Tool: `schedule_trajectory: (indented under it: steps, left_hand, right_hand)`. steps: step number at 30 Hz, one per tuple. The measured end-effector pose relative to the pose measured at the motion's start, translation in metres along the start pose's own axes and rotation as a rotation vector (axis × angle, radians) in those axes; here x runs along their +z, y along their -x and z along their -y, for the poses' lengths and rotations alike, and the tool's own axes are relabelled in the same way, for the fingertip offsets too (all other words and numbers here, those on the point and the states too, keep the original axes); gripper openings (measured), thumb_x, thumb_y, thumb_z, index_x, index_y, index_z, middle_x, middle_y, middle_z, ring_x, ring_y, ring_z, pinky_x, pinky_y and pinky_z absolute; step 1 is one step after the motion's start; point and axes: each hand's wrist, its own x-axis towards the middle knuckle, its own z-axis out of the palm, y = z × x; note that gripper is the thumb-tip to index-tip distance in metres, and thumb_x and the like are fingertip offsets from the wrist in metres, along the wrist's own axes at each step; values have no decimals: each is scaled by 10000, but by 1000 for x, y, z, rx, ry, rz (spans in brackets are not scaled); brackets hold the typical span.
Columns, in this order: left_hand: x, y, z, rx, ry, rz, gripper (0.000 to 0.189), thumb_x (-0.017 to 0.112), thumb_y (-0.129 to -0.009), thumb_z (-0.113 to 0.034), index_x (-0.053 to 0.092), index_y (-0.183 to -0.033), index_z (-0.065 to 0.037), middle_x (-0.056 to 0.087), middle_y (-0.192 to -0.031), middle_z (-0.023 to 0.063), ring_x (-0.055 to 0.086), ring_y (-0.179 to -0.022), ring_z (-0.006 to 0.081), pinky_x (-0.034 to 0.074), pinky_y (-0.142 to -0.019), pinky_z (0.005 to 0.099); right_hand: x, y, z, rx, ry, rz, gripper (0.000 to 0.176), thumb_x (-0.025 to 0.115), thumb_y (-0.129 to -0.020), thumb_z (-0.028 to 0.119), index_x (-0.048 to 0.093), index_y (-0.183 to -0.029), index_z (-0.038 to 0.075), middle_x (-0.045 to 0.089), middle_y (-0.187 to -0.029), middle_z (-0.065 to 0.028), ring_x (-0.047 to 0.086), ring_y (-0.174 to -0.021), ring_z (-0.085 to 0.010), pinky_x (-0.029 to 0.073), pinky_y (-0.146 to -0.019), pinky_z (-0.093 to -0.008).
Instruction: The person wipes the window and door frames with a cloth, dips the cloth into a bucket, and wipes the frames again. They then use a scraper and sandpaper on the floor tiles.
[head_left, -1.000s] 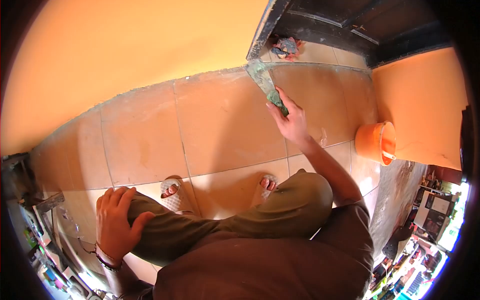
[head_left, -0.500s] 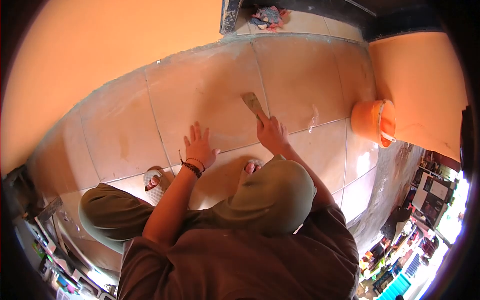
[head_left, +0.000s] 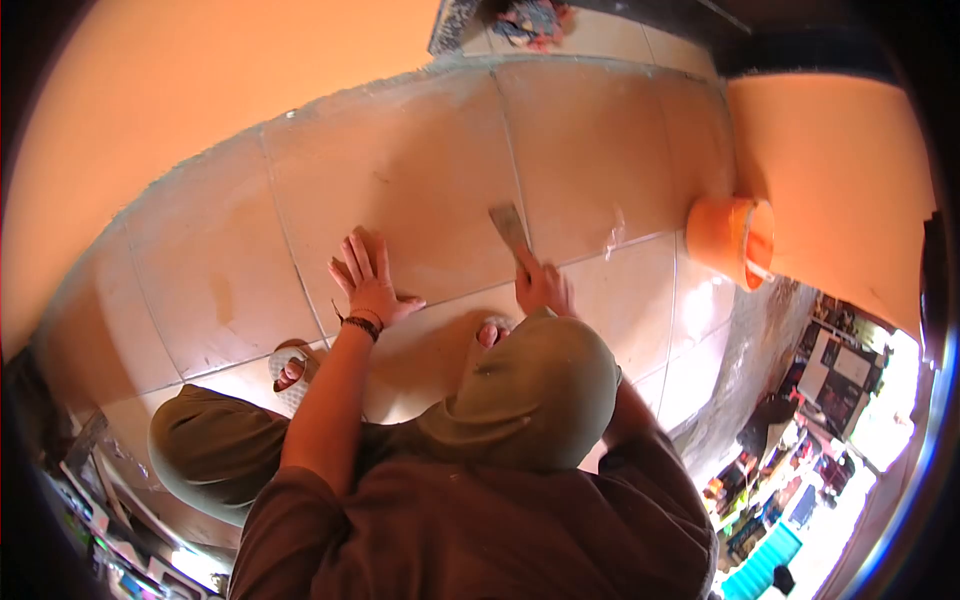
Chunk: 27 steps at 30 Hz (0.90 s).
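Note:
My right hand [head_left: 546, 290] is closed around the handle of a scraper [head_left: 511, 228], a flat tool with a wide, dull blade. The blade points up and away from me, over the tiled floor [head_left: 400, 150] near a grout line. Whether its edge touches the tile is hard to tell. To the left, my left hand [head_left: 374, 292] has its fingers spread and appears to lie flat on the floor. Dark bracelets [head_left: 362, 324] circle that wrist. My sandalled feet show below the hands, between my bent knees.
An orange bucket [head_left: 715, 240] with a white handle-like piece in it stands at right by the orange wall [head_left: 830, 160]. A crumpled cloth [head_left: 533, 22] lies at the doorway beyond. Whitish marks [head_left: 614, 235] show on the tiles. Cluttered household items fill the lower right.
My left hand has shifted left and slightly forward, fingers still spread. The scraper in my right hand has moved a little back toward me. The whole view has shifted slightly.

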Motion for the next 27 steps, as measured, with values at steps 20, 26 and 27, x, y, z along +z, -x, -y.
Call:
schedule_trajectory:
  steps: [20, 26, 27]
  left_hand:
    - [3, -6, 9, 35, 34, 40, 1254, 744, -539, -536, -33, -1443, -146, -212, -1447, 233, -234, -1323, 403, -110, -992, 631]
    - [11, -1, 11, 50, 54, -5, 1295, 779, -521, -497, -66, -1437, -147, -221, -1438, 246, -231, -1321, 412, -104, -992, 636]
    - [6, -2, 8, 32, 52, 16, 1287, 780, -527, -493, -60, -1438, -147, -220, -1440, 243, -229, -1322, 411, -105, -993, 636]
  right_hand:
    - [-39, -112, 54, -33, 49, -42, 333, 484, -840, 234, 507, -1171, 208, 607, -819, -251, 589, -773, -455, 480, -647, -555]
    - [-14, -52, 20, -13, 63, 39, 397, 506, -826, 232, 480, -1221, 223, 593, -848, -284, 593, -802, -450, 472, -714, -560]
    - [-13, -80, 24, -45, 33, 5, 389, 509, -821, 226, 494, -1209, 208, 599, -862, -273, 591, -822, -443, 471, -730, -551]
